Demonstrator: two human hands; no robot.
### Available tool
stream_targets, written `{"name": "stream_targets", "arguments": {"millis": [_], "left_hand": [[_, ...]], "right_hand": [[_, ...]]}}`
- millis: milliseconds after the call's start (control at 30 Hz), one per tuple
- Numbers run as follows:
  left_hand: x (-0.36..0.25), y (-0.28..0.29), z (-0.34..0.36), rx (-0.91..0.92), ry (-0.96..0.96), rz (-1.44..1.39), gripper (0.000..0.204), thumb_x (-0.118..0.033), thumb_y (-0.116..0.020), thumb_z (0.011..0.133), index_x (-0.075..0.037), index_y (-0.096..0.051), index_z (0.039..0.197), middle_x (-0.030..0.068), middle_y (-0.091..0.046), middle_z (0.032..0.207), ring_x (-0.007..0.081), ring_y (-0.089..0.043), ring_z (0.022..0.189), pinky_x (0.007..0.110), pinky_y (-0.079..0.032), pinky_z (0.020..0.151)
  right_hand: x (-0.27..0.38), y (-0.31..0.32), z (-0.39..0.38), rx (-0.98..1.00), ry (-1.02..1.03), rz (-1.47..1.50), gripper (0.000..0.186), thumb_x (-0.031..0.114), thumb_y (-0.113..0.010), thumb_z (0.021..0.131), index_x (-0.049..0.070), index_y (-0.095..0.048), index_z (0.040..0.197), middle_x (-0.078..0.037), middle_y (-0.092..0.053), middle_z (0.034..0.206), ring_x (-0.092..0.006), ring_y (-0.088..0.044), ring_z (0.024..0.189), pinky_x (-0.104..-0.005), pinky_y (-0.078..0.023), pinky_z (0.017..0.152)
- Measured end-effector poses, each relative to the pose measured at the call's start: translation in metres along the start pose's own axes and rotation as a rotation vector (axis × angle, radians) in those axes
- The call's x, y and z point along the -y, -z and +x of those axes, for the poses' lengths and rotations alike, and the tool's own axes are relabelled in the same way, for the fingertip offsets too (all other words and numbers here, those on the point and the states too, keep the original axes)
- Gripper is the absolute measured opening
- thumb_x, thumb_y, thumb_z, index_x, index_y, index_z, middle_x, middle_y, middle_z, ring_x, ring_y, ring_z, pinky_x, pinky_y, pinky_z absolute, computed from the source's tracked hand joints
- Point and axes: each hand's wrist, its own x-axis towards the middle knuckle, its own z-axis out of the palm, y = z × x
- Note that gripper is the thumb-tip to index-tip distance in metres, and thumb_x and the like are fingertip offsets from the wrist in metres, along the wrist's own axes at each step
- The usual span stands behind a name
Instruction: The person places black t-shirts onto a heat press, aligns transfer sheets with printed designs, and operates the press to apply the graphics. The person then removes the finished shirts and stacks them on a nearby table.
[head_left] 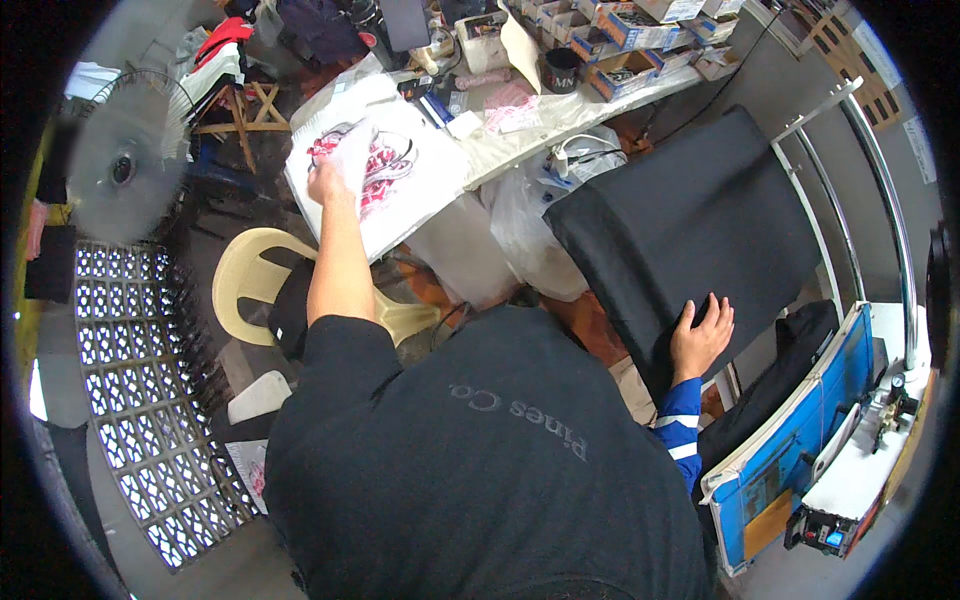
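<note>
holding a thin, translucent whitish sheet (354,158) near its edge, the left hand (328,182) looks clamped on it, its fingertips too small to make out clearly. the sheet stands just ahead and to the right of that hand, over a broad, flat white sheet (442,152) bearing a swirling red and black print (385,175). farther to the left hand's right runs a long table with a pale, creased cover (560,128), carrying small open cardboard boxes (636,44) and a round black cup (561,70). well to its left is a round grey caged fan (122,168), and behind it, nearer the body, a cream plastic chair (228,290).

the right hand (700,337) lies palm down, fingers spread apart, touching a smooth black panel (680,220) that stretches mostly ahead of it. to that hand's right rises a bent chrome tube (888,200); behind and right stands a blue pale-edged board (790,440).
</note>
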Motion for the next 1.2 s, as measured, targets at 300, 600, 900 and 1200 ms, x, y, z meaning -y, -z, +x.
{"name": "stream_targets", "arguments": {"millis": [300, 600, 900, 1200], "left_hand": [[-0.086, 0.023, -0.299, 0.878, -0.865, 0.274, 0.008, -0.004, -0.064, 0.097, 0.001, -0.061, 0.091, 0.01, -0.065, 0.088, 0.0197, -0.062, 0.085, 0.034, -0.051, 0.081], [-0.047, -0.016, -0.437, 2.237, -0.939, 0.101, 0.018, -0.01, -0.08, 0.079, -0.005, -0.068, 0.092, 0.0104, -0.07, 0.098, 0.0312, -0.067, 0.102, 0.044, -0.051, 0.091], [0.023, -0.145, -0.402, 1.972, -1.379, 0.221, 0.03, -0.009, -0.074, 0.082, -0.004, -0.067, 0.111, 0.0166, -0.06, 0.128, 0.0385, -0.053, 0.127, 0.052, -0.039, 0.111], [0.069, -0.197, -0.427, 2.04, -1.436, 0.205, 0.049, -0.023, -0.07, 0.089, -0.005, -0.059, 0.134, 0.0213, -0.051, 0.145, 0.0413, -0.044, 0.139, 0.055, -0.028, 0.12]], "right_hand": [[0.097, 0.098, 0.081, 0.308, -0.169, 0.988, 0.03, 0.029, -0.074, 0.092, 0.006, -0.075, 0.111, -0.013, -0.074, 0.107, -0.023, -0.07, 0.099, -0.0346, -0.054, 0.088], [0.088, 0.025, 0.031, 0.202, -0.518, 1.169, 0.019, 0.016, -0.069, 0.094, 0.001, -0.075, 0.104, -0.01, -0.077, 0.091, -0.0151, -0.07, 0.083, -0.0327, -0.055, 0.076], [-0.078, -0.018, 0.039, -0.055, -1.082, 1.164, 0.011, 0.009, -0.067, 0.096, -0.001, -0.072, 0.1, -0.003, -0.069, 0.085, -0.013, -0.061, 0.071, -0.0303, -0.048, 0.063], [-0.089, 0.004, 0.075, 0.114, -0.879, 0.369, 0.021, 0.019, -0.072, 0.088, 0.002, -0.075, 0.099, -0.018, -0.076, 0.096, -0.0319, -0.074, 0.09, -0.0407, -0.055, 0.081]]}}
